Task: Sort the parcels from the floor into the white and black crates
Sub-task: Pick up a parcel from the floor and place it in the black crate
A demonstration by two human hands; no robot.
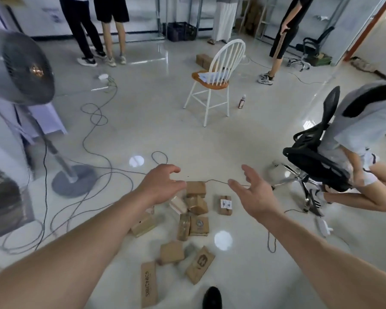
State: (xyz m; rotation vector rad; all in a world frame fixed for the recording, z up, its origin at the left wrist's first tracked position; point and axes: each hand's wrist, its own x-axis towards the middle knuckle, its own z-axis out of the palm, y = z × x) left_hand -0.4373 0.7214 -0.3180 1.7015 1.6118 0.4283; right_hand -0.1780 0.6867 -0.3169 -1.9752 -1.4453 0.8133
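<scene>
**What I can't make out**

My left hand [159, 186] covers part of the pale parcel [177, 205] and a corner of the top box [196, 188]. My shoe [212, 298] is cut off by the bottom edge. The fan [20, 70] on my left is blurred and runs off the frame. The print on the long box [149, 285] is too soft to read. The standing people are cut off above the waist.

Brown cardboard parcels [188, 221] scattered flat and tilted on glossy floor [156, 130]
</scene>
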